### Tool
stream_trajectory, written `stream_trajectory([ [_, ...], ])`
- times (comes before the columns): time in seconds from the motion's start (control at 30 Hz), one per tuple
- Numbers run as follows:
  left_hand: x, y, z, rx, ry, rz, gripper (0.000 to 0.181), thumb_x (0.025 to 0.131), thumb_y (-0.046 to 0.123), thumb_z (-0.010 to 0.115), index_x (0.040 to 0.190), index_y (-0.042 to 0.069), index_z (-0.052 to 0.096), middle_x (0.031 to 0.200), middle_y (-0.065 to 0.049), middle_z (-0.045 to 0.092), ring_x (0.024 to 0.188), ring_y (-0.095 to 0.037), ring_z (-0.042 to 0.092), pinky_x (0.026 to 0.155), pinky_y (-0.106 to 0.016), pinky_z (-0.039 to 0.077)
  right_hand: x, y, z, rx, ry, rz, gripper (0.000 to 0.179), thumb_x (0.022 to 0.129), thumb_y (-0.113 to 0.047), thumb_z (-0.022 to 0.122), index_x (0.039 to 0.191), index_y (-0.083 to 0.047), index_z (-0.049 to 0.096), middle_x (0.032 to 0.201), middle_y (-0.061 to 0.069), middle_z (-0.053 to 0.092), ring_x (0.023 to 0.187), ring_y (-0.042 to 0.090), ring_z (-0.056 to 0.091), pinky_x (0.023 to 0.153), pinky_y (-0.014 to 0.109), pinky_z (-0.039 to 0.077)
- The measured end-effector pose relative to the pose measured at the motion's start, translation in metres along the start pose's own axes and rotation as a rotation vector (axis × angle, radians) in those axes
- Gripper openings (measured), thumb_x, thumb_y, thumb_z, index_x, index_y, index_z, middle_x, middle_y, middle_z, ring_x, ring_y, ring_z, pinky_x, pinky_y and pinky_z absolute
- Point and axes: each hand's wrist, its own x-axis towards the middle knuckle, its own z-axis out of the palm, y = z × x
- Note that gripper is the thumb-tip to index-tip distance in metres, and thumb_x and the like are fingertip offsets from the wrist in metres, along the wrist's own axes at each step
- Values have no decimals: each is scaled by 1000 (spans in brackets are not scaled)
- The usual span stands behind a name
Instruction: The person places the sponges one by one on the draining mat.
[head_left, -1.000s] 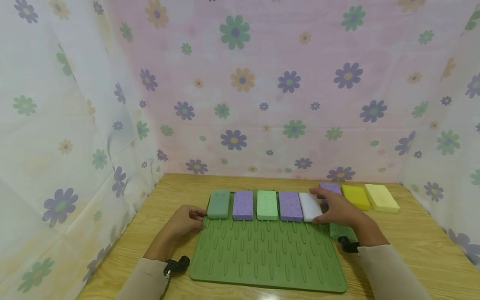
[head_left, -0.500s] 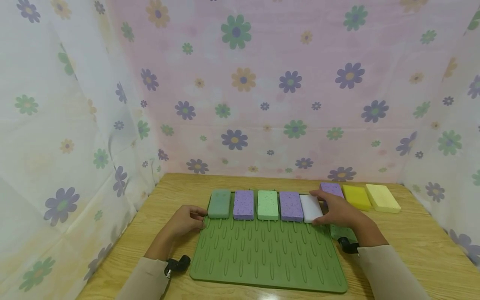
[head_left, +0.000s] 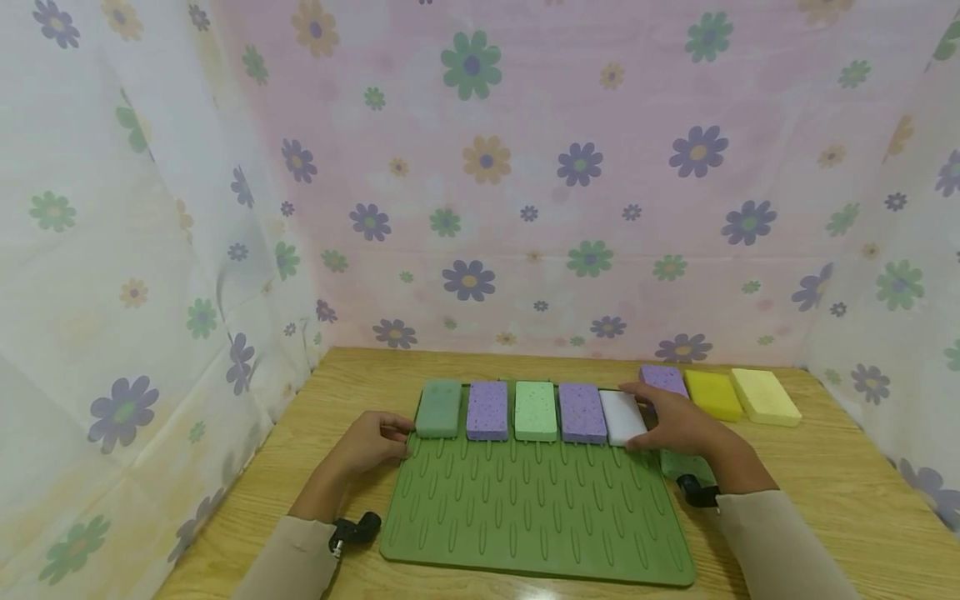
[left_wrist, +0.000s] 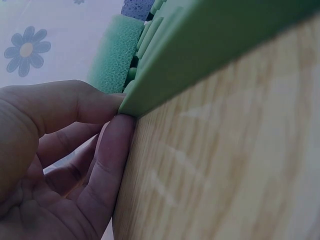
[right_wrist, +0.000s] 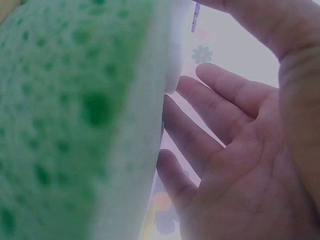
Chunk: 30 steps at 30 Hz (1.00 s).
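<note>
At the upper right of the mat, the person's right hand (head_left: 671, 417) pinches a white sponge (head_left: 624, 418), thumb at its near edge and fingers at its far edge. The left hand (head_left: 371, 442) pinches the edge of the green mat (head_left: 525, 508) near its upper left corner, thumb and finger meeting at the rim.

From the white sponge, a row runs leftward along the mat's far edge: a speckled purple sponge (head_left: 582, 412) just beside it, then a light green sponge (head_left: 536, 412), another purple sponge (head_left: 487, 411) and a grey-green sponge (head_left: 439, 408) nearest the left hand. Below them, the mat shows its raised ribs.

Beyond the right hand, a third purple sponge (head_left: 660, 377), partly hidden by it, a yellow sponge (head_left: 712, 395) and a pale yellow sponge (head_left: 765, 397) lie toward the right on the wooden table (head_left: 810, 492). A green sponge (head_left: 684, 467) sits half covered beneath the right wrist. Flowered cloth (head_left: 525, 167) fills the upper frame and both sides.
</note>
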Motion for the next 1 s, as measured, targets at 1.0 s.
stream_trajectory([
  [1.0, -2, 5, 0, -7, -11, 4, 40, 92, 3, 73, 131, -2, 67, 115, -19, 66, 93, -21, 67, 78, -38, 64, -14, -7, -13, -184, 89, -3, 94, 76, -37, 92, 156, -16, 47, 159, 24, 43, 138, 52, 48, 94, 63, 55],
])
